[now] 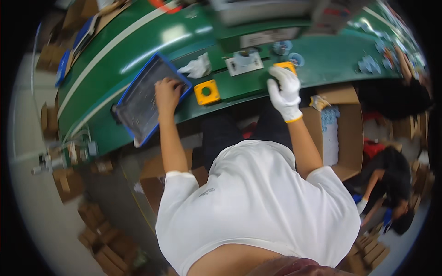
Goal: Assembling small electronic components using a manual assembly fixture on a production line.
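My bare left hand (167,95) is over the right part of a blue-rimmed grey tray (138,99), its fingers curled together. Whatever they pinch is hidden; small dark bits lie scattered in the tray. My right hand (284,92), in a white knit glove, rests beside a yellow block (286,66) and partly covers it. Its fingers are bent, with the thumb apart and nothing visible between them. A second yellow square block (214,95) with a round hole lies between my hands. Behind it are a crumpled white tissue (197,67) and a white plate (235,70) bearing a round greyish part (244,58).
Light blue round parts (282,47) sit beyond my right hand on the green table (322,69). Below the table's edge at right stands an open cardboard box (350,133) holding light blue parts. Another person's arm (405,64) reaches over the table at far right.
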Motion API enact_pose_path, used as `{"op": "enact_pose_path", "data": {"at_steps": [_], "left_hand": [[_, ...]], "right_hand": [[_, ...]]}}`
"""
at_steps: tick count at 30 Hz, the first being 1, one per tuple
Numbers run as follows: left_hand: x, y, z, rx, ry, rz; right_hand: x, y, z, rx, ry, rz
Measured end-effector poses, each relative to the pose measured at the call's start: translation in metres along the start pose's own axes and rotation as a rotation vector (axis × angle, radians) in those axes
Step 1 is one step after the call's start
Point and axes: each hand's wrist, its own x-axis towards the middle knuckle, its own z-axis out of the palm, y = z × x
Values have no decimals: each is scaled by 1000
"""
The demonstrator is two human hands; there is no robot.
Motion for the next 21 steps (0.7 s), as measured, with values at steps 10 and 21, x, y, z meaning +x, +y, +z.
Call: {"op": "enact_pose_path", "data": {"at_steps": [10, 21], "left_hand": [[4, 11, -16, -96, -137, -104], [18, 12, 3, -49, -58, 15]], "right_hand": [[-17, 9, 2, -76, -119, -99], [14, -5, 2, 160, -70, 341]]}}
